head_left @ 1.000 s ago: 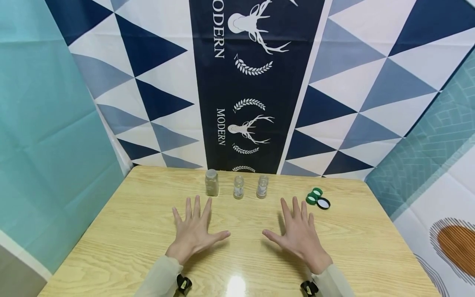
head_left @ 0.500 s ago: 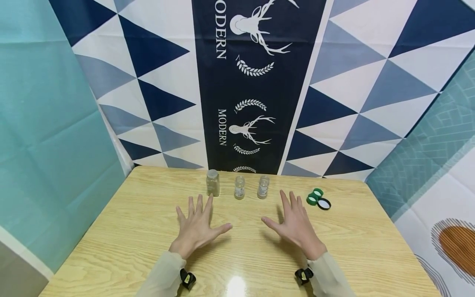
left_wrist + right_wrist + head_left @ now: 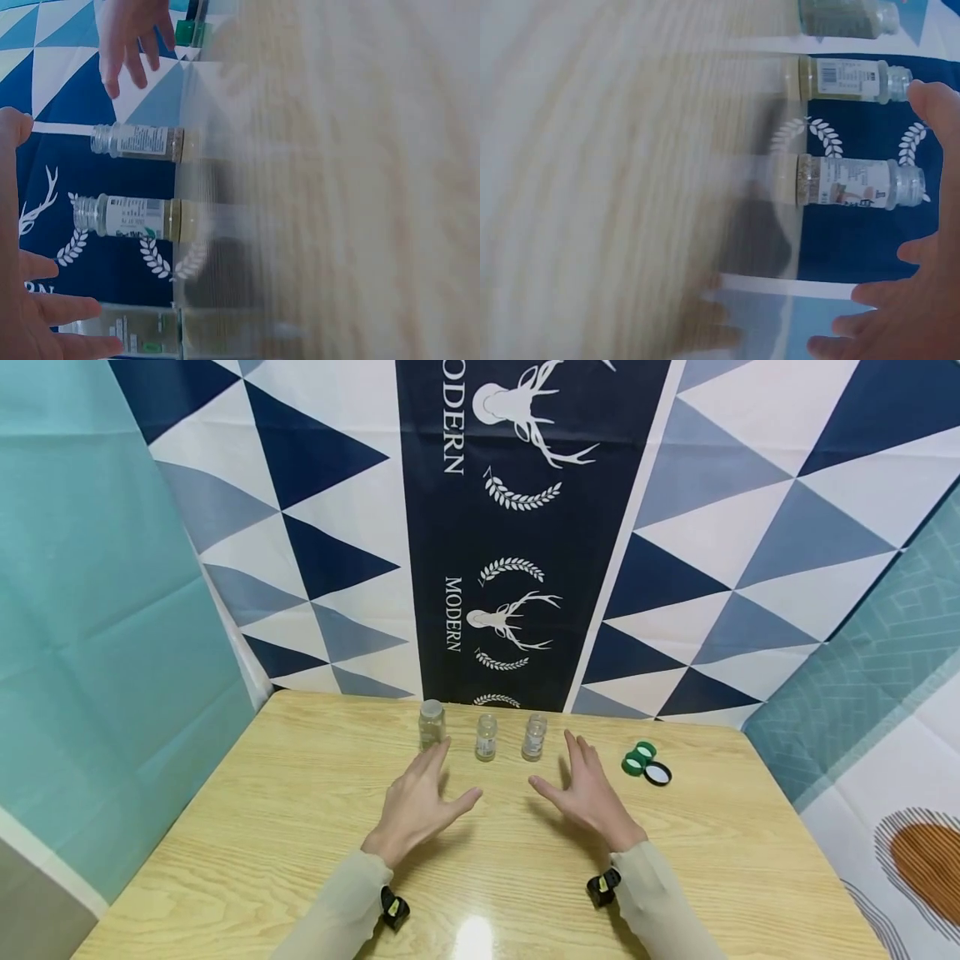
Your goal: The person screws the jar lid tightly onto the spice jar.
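My left hand (image 3: 422,806) hovers over the table with thumb spread and fingers extended, holding nothing. Its fingertips overlap the lower part of a larger square-sided jar (image 3: 432,722) in the head view; I cannot tell whether they touch. My right hand (image 3: 592,795) is likewise raised and holds nothing, its fingertips near the right small glass jar (image 3: 535,738). Between the hands and farther back stands another small glass jar (image 3: 486,739). Both small jars are uncapped and labelled; the right wrist view shows grains in the bottom of one jar (image 3: 855,182) and yellowish contents in the other (image 3: 847,80).
Two green caps (image 3: 633,764) and a black-rimmed lid (image 3: 657,773) lie together on the wooden table (image 3: 315,827), right of the jars. A patterned cloth backdrop (image 3: 510,527) rises behind the table's far edge.
My left hand has moved forward and to the right, toward the larger jar, and its fingers have drawn together. My right hand has moved slightly forward, fingers closer together. The jars stay put.
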A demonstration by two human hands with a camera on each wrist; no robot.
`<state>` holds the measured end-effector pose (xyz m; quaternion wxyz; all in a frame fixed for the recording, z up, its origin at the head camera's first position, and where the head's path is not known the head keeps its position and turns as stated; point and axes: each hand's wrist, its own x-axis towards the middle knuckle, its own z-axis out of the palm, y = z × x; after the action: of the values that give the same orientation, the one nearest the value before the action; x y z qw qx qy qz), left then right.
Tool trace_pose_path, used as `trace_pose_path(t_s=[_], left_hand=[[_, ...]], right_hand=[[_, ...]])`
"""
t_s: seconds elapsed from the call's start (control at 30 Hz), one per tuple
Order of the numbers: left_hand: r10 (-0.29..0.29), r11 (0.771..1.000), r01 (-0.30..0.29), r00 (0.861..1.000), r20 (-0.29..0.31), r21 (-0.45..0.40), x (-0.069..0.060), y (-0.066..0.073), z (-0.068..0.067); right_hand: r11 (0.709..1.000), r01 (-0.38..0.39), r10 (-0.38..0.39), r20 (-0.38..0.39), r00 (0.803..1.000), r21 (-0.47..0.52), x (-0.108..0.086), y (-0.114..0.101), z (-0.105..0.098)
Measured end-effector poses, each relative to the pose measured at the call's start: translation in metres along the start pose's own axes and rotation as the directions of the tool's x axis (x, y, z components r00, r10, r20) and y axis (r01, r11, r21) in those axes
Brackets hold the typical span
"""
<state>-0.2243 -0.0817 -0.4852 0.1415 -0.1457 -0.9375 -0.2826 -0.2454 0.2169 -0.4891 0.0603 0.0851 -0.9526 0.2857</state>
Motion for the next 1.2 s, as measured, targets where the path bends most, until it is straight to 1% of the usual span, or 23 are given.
trace_pose_path(t_s=[0.17, 0.27, 0.4, 0.6, 0.8, 0.97, 1.07, 1.2], left_hand=[[-0.027, 1.0, 0.027, 0.999, 0.025, -0.009, 0.008, 0.004, 0.005], [-0.031, 0.999, 0.031, 0.999, 0.03, -0.016, 0.012, 0.007, 0.007], [-0.016, 0.999, 0.017, 0.999, 0.036, -0.032, 0.014, 0.012, 0.008], [0.013, 0.999, -0.011, 0.999, 0.043, -0.052, 0.016, 0.02, 0.013], [0.041, 0.997, -0.037, 0.996, 0.078, -0.061, 0.019, 0.03, 0.019], [0.061, 0.997, -0.055, 0.993, 0.105, -0.057, 0.023, 0.036, 0.024], [0.062, 0.996, -0.054, 0.99, 0.124, -0.065, 0.025, 0.038, 0.028], [0.05, 0.995, -0.035, 0.986, 0.161, -0.095, 0.027, 0.041, 0.034]], right_hand=[[0.999, 0.004, -0.004, -0.001, 1.0, 0.04, 0.009, 0.002, 0.003], [0.997, 0.014, -0.014, -0.003, 1.0, 0.076, 0.015, 0.001, 0.003], [0.992, 0.008, -0.009, 0.006, 1.0, 0.126, 0.023, 0.0, 0.001], [0.986, -0.009, 0.006, 0.014, 1.0, 0.169, 0.033, 0.002, 0.002], [0.98, -0.007, 0.001, 0.032, 0.999, 0.197, 0.039, 0.001, -0.001], [0.97, -0.028, 0.013, 0.061, 0.998, 0.241, 0.044, -0.002, -0.006], [0.964, -0.032, 0.016, 0.064, 0.998, 0.263, 0.048, -0.003, -0.007], [0.959, -0.026, 0.005, 0.072, 0.997, 0.284, 0.051, -0.003, -0.008]])
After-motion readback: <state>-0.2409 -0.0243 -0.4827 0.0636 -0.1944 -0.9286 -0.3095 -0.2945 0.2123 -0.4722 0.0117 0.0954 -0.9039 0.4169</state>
